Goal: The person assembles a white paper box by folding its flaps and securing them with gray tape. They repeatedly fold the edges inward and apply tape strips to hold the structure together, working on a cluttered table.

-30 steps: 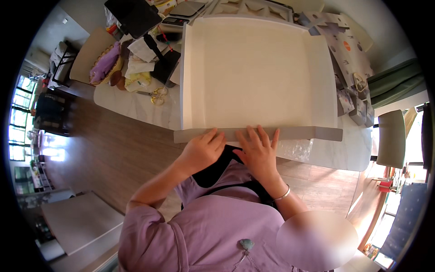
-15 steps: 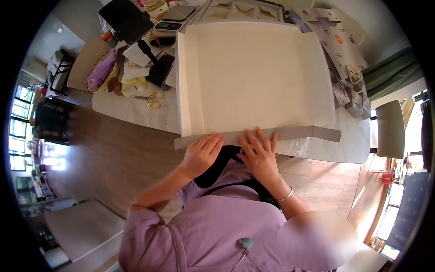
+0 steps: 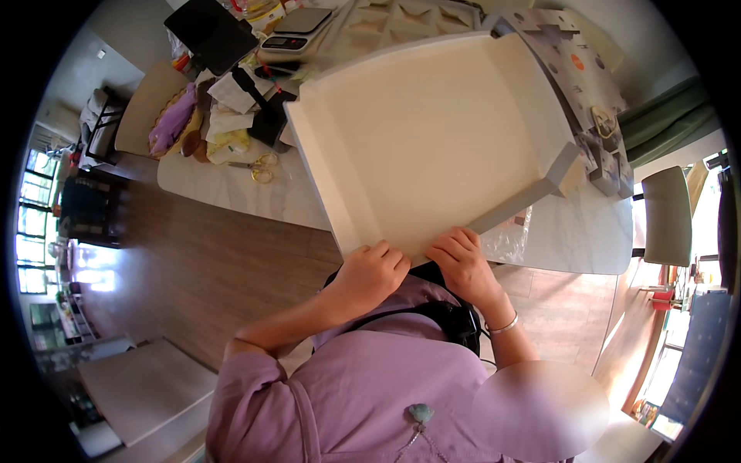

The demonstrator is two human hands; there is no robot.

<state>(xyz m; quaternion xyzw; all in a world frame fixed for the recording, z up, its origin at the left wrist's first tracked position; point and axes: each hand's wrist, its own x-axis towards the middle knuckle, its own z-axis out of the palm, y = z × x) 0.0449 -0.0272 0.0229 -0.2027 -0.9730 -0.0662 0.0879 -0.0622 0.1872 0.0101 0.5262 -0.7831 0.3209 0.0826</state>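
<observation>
1. The white table (image 3: 583,239) is crowded: the star-patterned tray (image 3: 409,19) sits behind the box, and the patterned bag (image 3: 567,65) crowds its right side.
2. To the left are the black stand (image 3: 268,123), kitchen scale (image 3: 303,21) and scissors (image 3: 264,167); crinkled clear plastic (image 3: 509,241) lies by the near edge.
3. The shallow box (image 3: 432,139), cream inside and grey outside, sits askew, its near corner jutting past the table edge.
4. The left hand (image 3: 373,278) and right hand (image 3: 467,270) grip its near wall, fingers curled closely over it; the thumbs cannot be made out.
</observation>
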